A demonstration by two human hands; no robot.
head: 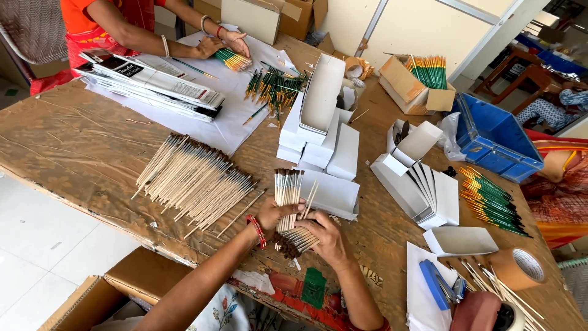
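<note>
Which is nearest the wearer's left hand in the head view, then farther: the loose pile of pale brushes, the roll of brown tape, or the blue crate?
From the left hand:
1. Loose pile of pale brushes, just to its left on the table.
2. Roll of brown tape, far right, near edge.
3. Blue crate, right side, farther back.

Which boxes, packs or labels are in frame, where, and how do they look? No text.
White flat boxes: table centre, stacked, rectangular.
Open white boxes: right of centre, fanned, lids up.
Cardboard box: far right, brown, holding green brushes.
Blue crate: right edge, plastic.
Printed sleeves: far left, flat stack, white and black.
Tape roll: near right, brown.
Both hands, left hand and right hand, grip a brush bundle.
</note>
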